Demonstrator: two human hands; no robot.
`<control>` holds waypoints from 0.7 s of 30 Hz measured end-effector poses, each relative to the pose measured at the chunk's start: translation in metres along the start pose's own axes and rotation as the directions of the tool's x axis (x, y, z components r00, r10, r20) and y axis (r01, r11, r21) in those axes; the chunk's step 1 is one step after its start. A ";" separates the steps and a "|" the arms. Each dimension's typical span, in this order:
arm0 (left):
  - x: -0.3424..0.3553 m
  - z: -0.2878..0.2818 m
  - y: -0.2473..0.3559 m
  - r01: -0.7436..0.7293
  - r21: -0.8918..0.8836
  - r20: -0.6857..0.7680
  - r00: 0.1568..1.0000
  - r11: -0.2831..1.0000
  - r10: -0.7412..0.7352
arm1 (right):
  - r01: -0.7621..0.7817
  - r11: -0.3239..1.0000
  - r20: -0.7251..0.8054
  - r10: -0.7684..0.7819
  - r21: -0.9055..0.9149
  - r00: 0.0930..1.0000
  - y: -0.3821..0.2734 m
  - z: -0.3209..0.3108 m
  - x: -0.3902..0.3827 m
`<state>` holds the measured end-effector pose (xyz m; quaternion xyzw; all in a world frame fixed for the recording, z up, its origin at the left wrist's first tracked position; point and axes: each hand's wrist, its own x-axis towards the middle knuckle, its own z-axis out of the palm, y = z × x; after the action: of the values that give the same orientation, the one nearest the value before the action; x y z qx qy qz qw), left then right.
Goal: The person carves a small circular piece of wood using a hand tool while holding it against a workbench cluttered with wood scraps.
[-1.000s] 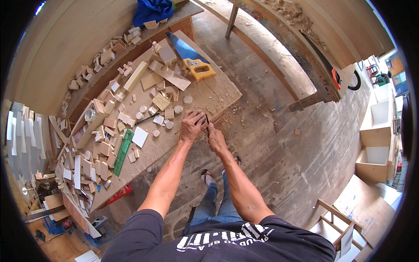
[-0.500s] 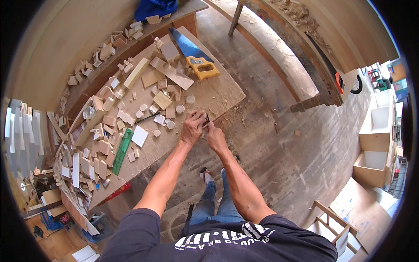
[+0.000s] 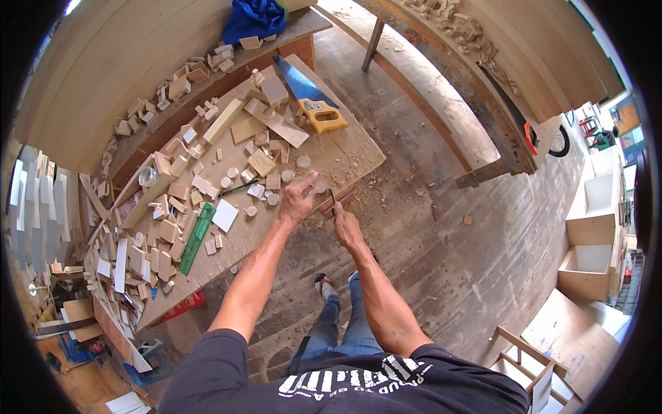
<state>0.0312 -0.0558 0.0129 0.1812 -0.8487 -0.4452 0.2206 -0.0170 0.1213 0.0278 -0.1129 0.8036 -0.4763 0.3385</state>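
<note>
The round wooden piece [image 3: 321,187] is small, pale and disc-like, with a light face turned upward; its finer detail is too small to make out. The thin dark tool [image 3: 332,196] looks narrow and straight, and its tip is hard to read.

The round wooden piece is at the table's near right edge, just right of the left hand [image 3: 296,200], whose fingers are stretched out beside it; whether they grip or only touch it, I cannot tell. The right hand [image 3: 347,226] is closed around the thin dark tool, which points away from the person, close to the piece's right side. A reddish strip [image 3: 347,196] runs along the table edge there.

The wooden table [image 3: 238,243] carries shavings near its far right corner and many pale blocks [image 3: 262,163] toward the left. A saw [image 3: 323,117] with a blue blade and yellow handle lies at the far side, a green ruler [image 3: 198,238] and a white square [image 3: 225,215] at the near left. Beyond, a blue cloth [image 3: 254,19] sits on a bench [image 3: 293,34]. The floor [image 3: 441,248] is worn and stained; white-lined boxes [image 3: 586,269] stand at the right.
</note>
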 end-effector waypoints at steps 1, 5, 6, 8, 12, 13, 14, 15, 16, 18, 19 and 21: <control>-0.002 0.001 -0.002 0.039 0.000 -0.047 0.998 0.999 -0.039 | -0.013 1.000 -0.012 0.013 -0.003 1.000 -0.001 0.001 0.000; -0.014 0.011 0.000 -0.131 0.224 -0.005 0.991 0.966 0.135 | -0.058 0.998 -0.021 0.058 0.031 0.998 -0.005 0.002 0.001; -0.015 0.011 -0.004 -0.144 0.246 -0.005 0.989 0.958 0.150 | -0.060 0.997 -0.012 0.060 0.050 0.998 -0.008 0.003 0.002; -0.015 0.012 -0.010 -0.154 0.252 -0.006 0.987 0.955 0.161 | -0.070 0.997 0.030 0.069 0.013 0.997 -0.007 0.003 0.009; -0.013 0.013 -0.007 -0.138 0.221 -0.007 0.990 0.965 0.143 | -0.058 0.998 0.070 0.061 -0.035 0.996 -0.002 0.003 0.020; -0.013 0.013 -0.006 -0.133 0.220 -0.006 0.990 0.966 0.138 | -0.063 0.997 0.064 0.065 -0.038 0.996 0.000 0.005 0.022; -0.013 0.013 -0.006 -0.136 0.228 -0.003 0.990 0.964 0.140 | -0.067 0.997 0.062 0.069 -0.041 0.996 0.000 0.009 0.023; -0.013 0.012 -0.005 -0.139 0.236 -0.001 0.990 0.962 0.143 | -0.071 0.996 0.060 0.074 -0.044 0.995 0.001 0.011 0.023; -0.014 0.012 -0.005 -0.141 0.243 0.003 0.989 0.960 0.145 | -0.061 0.995 0.052 0.065 -0.077 0.996 0.002 0.012 0.024; -0.012 0.011 -0.002 -0.132 0.223 0.024 0.991 0.966 0.130 | -0.044 0.989 0.038 0.050 -0.141 0.998 0.002 0.012 0.025; -0.010 0.011 0.000 -0.128 0.212 0.036 0.992 0.969 0.123 | -0.042 0.984 0.024 0.047 -0.171 0.999 0.001 0.013 0.030; -0.007 0.009 -0.002 -0.105 0.174 0.050 0.994 0.979 0.098 | -0.042 0.973 -0.012 0.041 -0.227 0.999 -0.004 0.017 0.039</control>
<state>0.0323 -0.0472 0.0054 0.1473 -0.8972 -0.3603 0.2087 -0.0352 0.0881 0.0089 -0.1323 0.8563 -0.3745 0.3302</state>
